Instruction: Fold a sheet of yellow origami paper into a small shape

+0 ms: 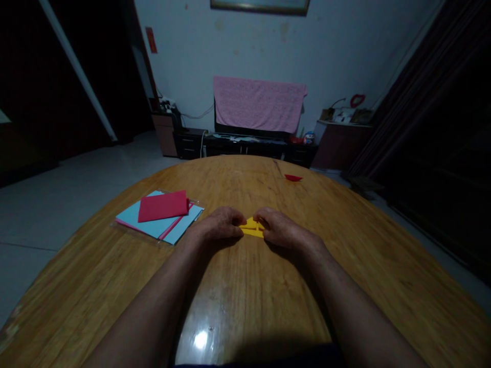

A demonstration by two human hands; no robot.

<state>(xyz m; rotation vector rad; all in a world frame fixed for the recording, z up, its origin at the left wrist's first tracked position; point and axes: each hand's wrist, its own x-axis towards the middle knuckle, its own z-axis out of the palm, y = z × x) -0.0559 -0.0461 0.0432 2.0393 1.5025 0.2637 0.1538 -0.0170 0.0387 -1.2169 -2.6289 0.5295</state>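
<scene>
Near the wooden table's [241, 186] middle, we pinch folded yellow paper [251, 226] with left hand [224, 223] and right hand [282, 228] at opposite ends; at the table's left, blue sheets [130, 213] under red paper [163, 206]; near its far edge, a small red piece [293, 178].

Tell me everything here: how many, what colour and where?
Round brown wooden table: 1, brown, centre
Folded yellow paper: 1, yellow, table's middle
Small red curved piece: 1, red, table's far right
Flat blue papers: unclear count, light blue, table's left
Folded red paper: 1, red, atop papers
Rectangular pink cloth: 1, pink, far centre
Low black cabinet: 1, black, below cloth
Gold picture frame: 1, gold, top
Red wall strip: 1, red, upper left
Long dark curtain: 1, dark, right
Clutter: uncountable, mixed, background
Left hand: 1, bare, yellow paper's left end
Right hand: 1, bare, its right end
</scene>
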